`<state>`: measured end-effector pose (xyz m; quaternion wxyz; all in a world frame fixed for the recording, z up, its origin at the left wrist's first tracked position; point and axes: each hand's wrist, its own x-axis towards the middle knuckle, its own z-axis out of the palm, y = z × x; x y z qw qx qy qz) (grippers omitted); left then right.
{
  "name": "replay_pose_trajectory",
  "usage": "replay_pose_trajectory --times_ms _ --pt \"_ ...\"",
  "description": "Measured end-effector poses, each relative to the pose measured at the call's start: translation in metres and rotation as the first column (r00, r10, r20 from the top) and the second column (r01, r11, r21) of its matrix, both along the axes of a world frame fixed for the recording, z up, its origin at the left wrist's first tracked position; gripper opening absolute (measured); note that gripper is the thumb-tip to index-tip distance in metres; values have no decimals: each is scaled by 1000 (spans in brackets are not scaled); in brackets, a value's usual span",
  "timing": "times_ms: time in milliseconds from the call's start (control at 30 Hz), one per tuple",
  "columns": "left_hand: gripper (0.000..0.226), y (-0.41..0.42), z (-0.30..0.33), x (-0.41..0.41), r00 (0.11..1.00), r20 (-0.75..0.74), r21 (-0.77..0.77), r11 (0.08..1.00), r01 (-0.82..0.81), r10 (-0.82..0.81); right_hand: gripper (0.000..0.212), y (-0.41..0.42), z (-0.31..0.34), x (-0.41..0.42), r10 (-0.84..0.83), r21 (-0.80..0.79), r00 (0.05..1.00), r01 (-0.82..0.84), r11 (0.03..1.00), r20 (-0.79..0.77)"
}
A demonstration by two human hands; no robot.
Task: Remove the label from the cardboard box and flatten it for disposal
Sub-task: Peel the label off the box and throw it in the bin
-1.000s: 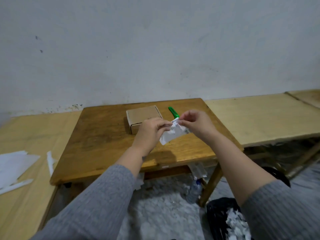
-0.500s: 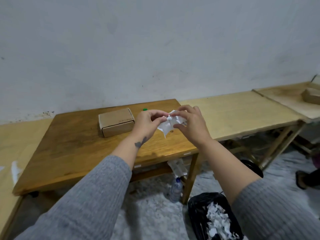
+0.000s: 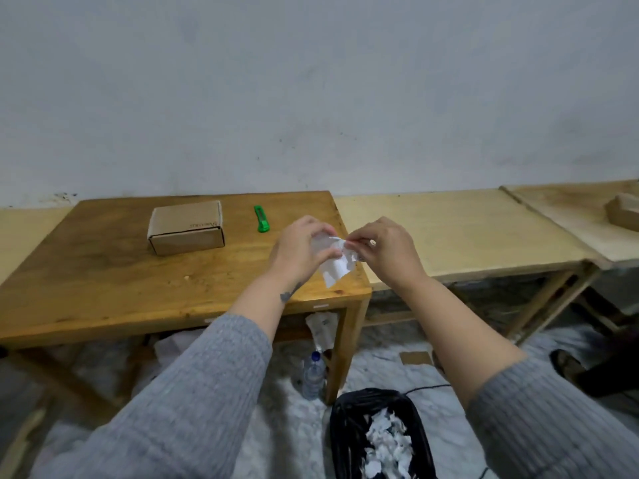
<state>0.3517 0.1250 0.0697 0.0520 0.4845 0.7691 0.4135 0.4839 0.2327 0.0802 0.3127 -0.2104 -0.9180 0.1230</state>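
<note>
Label paper (image 3: 337, 262), white and crumpled, is held up between both hands above the near right corner of the darker wooden table (image 3: 103, 281). The left hand (image 3: 301, 250) has its fingers curled round the paper's left part, thumb and fingertips pinching it; the right hand (image 3: 383, 250) pinches the paper's upper right edge between thumb and forefinger, its other fingers bent. A loose end of the paper hangs down below the two hands.

The cardboard box (image 3: 186, 227) sits closed on the far part of the same table, well apart from the hands and to their left, with printing on its top that is too small to read. A green utility knife (image 3: 261, 218) lies on the table between the box and the hands, touching neither.

To the right, a paler wooden table (image 3: 449, 229) stands edge to edge with the darker one, and a further surface (image 3: 567, 209) at the far right carries a brown object (image 3: 624, 212) cut off by the frame edge. A plain grey-white wall (image 3: 311, 91) runs behind. Below, a black bin bag (image 3: 349, 430) holds torn white scraps, a plastic bottle (image 3: 314, 375) stands by the table leg, and more paper lies on the floor.
</note>
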Motion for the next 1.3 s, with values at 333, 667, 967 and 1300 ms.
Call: replay_pose_trajectory --times_ms 333,667,967,1300 --pt "6 18 -7 14 995 -95 -50 999 -19 15 14 23 -7 21 54 -386 998 -44 922 15" --pt "10 27 -15 18 942 -332 46 998 -37 50 9 28 -11 16 4 -386 1000 -8 923 -11" --pt "11 30 -8 12 921 -390 1 1000 11 -10 7 27 -7 4 0 -412 1000 -7 911 -16" --pt "13 28 -4 13 996 28 -57 995 -79 81 1 18 -10 -4 -13 -248 999 4 969 -37"
